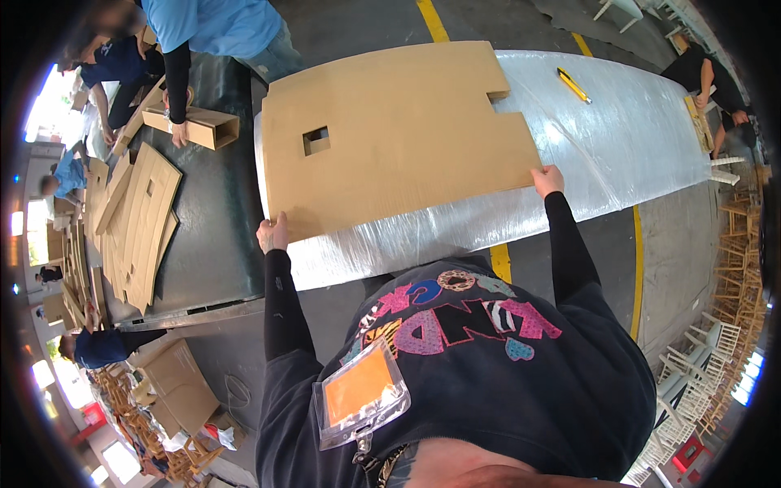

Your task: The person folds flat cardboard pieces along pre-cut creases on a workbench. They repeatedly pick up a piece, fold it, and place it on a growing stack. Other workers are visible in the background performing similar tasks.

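Note:
A large flat cardboard sheet [399,130] lies across the left part of a table wrapped in shiny clear film [618,138]. It has a small square hole near its left side and a notch in its right edge. My left hand [272,233] grips the near left corner, thumb on top. At the near right corner, my right hand [547,180] pinches the sheet's edge. The fingers under the cardboard are hidden on both hands. A yellow utility knife [574,85] rests on the film to the right of the sheet.
On the left, a dark table [211,195] bears a stack of cut cardboard pieces [140,224]. A co-worker in a light blue shirt [211,28] holds a folded cardboard tube [194,128] there. White chairs [691,374] and wooden chairs [742,260] are stacked at right.

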Demonstrator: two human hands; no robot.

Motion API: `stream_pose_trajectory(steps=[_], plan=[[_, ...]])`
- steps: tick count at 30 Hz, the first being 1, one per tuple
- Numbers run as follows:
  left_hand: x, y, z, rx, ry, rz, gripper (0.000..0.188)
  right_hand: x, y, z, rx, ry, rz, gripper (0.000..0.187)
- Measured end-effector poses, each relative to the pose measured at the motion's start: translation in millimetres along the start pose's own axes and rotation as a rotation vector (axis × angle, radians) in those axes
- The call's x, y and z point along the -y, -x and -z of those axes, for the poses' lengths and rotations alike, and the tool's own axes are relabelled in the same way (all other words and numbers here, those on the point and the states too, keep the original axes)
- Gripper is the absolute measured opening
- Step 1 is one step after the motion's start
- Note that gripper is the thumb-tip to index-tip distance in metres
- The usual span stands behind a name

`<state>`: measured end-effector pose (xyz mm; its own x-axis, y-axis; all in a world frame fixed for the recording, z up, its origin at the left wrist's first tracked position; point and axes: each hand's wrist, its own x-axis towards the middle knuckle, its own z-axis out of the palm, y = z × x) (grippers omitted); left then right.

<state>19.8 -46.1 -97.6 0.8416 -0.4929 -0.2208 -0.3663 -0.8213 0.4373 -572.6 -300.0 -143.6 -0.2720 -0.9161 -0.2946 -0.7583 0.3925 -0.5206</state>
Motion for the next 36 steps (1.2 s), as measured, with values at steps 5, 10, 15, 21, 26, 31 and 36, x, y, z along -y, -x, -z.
stream_pose_trajectory(steps=[5,10,15,21,26,31,36], plan=[[26.1,32.1,-15.4,0.165,0.31,0.045,0.064,-45.0,13.3,-0.8,-0.025,-0.058,-0.008,0.048],[25.6,18.5,-23.2,0.002,0.422,-0.071,0.061,-24.5,22.0,-11.9,-0.098,-0.078,-0.008,0.046],[-14.3,-19.9,-14.0,0.002,0.62,-0.195,0.039,-15.8,21.0,-9.1,-0.079,0.0,-0.028,0.052],[-7.6,-36.4,0.9,0.149,0.062,-0.113,0.037,-2.6,23.8,-25.8,-0.035,0.086,0.029,0.055],[-1.2,-30.7,-1.5,0.081,0.292,-0.153,0.045,-25.1,27.6,-29.3,0.009,0.009,0.064,0.054],[-4.9,-41.7,-12.1,0.006,0.354,-0.17,0.045,-35.9,21.3,-21.3,0.053,-0.159,0.004,0.052],[-3.2,-49.6,-2.3,0.101,0.199,-0.176,0.046,-25.0,33.6,-32.6,-0.021,-0.029,0.103,0.051]])
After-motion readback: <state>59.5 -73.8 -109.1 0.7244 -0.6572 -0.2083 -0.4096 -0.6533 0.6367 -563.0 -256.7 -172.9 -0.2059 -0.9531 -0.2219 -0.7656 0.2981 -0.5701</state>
